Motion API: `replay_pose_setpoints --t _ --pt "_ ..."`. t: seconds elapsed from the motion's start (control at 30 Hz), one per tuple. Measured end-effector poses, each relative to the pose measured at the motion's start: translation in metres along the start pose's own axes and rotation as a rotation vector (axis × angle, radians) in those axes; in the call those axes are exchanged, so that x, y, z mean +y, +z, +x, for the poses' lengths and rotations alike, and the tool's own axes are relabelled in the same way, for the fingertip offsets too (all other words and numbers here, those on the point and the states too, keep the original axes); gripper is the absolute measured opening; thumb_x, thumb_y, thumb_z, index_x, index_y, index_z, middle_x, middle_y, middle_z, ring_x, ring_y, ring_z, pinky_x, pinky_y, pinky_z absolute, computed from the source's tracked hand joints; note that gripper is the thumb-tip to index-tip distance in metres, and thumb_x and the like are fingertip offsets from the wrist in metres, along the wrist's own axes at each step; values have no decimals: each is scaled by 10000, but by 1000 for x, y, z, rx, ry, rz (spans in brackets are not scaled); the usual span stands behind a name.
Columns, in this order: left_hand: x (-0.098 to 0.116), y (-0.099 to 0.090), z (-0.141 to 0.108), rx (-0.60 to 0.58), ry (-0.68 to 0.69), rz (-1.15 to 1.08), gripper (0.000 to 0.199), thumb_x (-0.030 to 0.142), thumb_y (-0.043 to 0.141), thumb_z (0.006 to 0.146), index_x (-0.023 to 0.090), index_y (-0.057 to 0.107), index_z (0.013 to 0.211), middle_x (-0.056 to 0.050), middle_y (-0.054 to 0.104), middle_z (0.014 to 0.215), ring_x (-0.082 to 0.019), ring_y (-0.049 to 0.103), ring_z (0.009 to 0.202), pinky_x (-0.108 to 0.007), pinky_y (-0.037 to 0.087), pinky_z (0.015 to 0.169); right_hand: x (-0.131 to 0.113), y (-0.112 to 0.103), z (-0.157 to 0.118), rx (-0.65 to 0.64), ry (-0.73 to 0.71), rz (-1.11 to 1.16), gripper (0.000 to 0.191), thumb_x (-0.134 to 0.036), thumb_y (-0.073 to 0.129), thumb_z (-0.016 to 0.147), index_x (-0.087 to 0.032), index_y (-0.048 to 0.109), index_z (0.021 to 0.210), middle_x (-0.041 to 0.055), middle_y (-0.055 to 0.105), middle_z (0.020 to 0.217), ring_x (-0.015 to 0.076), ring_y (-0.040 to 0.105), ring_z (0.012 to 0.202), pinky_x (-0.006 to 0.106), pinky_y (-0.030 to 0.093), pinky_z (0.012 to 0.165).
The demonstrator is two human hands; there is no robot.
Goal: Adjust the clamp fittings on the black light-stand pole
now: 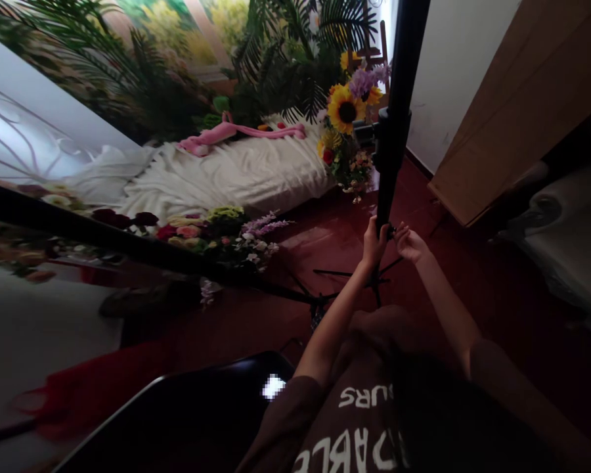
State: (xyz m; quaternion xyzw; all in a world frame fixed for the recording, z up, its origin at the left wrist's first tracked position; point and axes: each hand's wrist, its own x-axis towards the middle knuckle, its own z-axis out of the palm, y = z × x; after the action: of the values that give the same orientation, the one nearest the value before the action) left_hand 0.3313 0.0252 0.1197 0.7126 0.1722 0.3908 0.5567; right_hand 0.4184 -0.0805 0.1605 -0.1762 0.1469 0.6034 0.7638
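So the left hand (373, 244) is wrapped around the black pole (390, 157), which stands on the red floor (308, 244) with its legs spread low. Right hand (412, 246) has its fingers bent up at the little knob (391, 232) on it; can't tell if they're actually pinching. Sunflowers (347, 110) crowd the pole's upper left. There's bare floor between the pole and the white-draped platform's edge (300, 194), plus some toward the brown panel's bottom corner (465, 213). Second pole (128, 240) slants across the left.
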Motion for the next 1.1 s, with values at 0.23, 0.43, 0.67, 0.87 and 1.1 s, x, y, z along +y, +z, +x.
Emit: replay_pose_setpoints --t 0.23,0.43,0.67,0.87,1.1 --pt "-11 -41 -41 -36 -137 17 476 591 438 948 177 603 1113 -106 673 1075 -179 645 991 -308 494 891 30 -14 -3 239 -180 96 202 -41 401 870 -191 494 771 -95 459 477 39 452 349 97 359 326" --pt "-36 -144 -96 1012 -280 368 490 592 298 982 163 522 1049 -124 553 1092 -203 556 1044 -385 430 996 58 -43 9 363 -62 102 255 14 382 742 -223 318 676 -100 390 464 35 389 317 111 327 337" --pt "12 -269 -76 1275 -154 478 507 581 238 999 171 473 1184 -133 543 1231 -172 544 1173 -328 416 1057 103 -31 53 313 204 -34 244 -3 430 669 -203 459 805 -112 401 477 42 389 330 114 288 337" --pt "30 -303 -48 896 -188 330 611 652 374 943 169 561 1268 -115 683 1087 -192 630 1105 -347 466 1027 159 33 85 162 453 -87 165 -77 376 834 -206 476 809 -98 388 483 60 378 356 130 290 354" --pt "10 -302 -47 953 -195 312 645 689 383 919 210 563 1311 -102 692 1130 -197 641 1098 -351 474 998 235 97 97 -188 1044 -235 378 -502 372 993 -204 468 781 -66 462 549 69 426 418 140 304 340"
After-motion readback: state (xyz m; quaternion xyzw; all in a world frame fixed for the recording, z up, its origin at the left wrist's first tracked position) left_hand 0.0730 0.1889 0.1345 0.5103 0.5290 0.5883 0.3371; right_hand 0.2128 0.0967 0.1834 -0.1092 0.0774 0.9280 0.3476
